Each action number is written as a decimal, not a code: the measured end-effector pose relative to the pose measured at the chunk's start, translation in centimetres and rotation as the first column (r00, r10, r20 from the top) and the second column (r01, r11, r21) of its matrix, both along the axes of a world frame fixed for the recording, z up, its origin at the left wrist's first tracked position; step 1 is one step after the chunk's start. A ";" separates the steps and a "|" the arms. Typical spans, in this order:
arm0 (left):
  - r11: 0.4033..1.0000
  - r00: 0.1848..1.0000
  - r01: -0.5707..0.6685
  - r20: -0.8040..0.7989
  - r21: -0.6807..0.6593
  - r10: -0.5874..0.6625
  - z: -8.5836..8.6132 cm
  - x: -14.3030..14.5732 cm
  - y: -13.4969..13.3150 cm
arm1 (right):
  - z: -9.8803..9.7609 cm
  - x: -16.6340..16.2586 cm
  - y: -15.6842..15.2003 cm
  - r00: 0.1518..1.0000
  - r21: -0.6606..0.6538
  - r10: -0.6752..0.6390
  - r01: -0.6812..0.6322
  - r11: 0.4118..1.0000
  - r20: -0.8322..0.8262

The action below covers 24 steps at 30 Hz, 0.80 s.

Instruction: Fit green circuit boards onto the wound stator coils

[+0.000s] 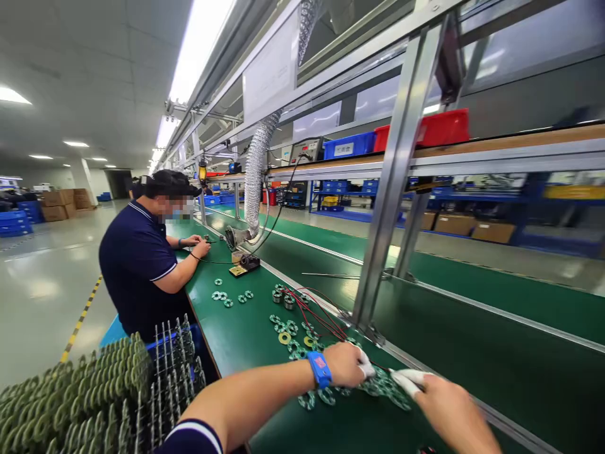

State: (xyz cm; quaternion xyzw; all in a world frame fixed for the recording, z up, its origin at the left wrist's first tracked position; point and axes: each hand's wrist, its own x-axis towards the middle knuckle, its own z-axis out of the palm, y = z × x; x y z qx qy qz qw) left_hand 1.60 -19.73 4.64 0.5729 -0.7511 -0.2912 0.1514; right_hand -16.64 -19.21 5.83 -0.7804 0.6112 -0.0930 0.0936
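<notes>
My left hand point(346, 364), with a blue wrist strap point(320, 369) and white finger covers, is closed on a thin red wire point(379, 365) above a pile of green ring-shaped circuit boards point(390, 388). Across from it, my right hand point(447, 403) pinches the same wire between white-covered fingertips. More red wires point(326, 318) stretch from several small round metal-sided parts point(289, 302) toward my left hand. Loose green rings point(292, 328) and a yellow ring point(284, 338) lie on the green bench point(227, 340). My left fingertips are partly hidden.
A co-worker point(142, 252) sits farther along the bench, hands on a small part. Strung rings point(94, 384) fill the lower left. A soldering iron stand point(244, 265) sits below a silver duct point(259, 170). A metal post point(392, 176) rises near my hands.
</notes>
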 end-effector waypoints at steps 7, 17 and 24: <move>0.998 0.998 0.020 -0.064 -0.054 -0.024 -0.3 -1.2 0.0 | 0.2 0.6 0.5 0.996 0.029 -0.008 0.006 1.000 0.089; 0.999 0.986 -0.052 -0.159 -0.008 0.050 -0.9 -0.7 -0.7 | 0.6 0.2 -0.1 0.981 0.096 -0.088 0.072 0.993 0.174; 0.992 0.978 -0.102 -0.172 0.076 0.114 -1.1 -2.0 -1.1 | -1.5 -1.2 -1.6 0.997 0.030 -0.042 0.040 0.999 0.067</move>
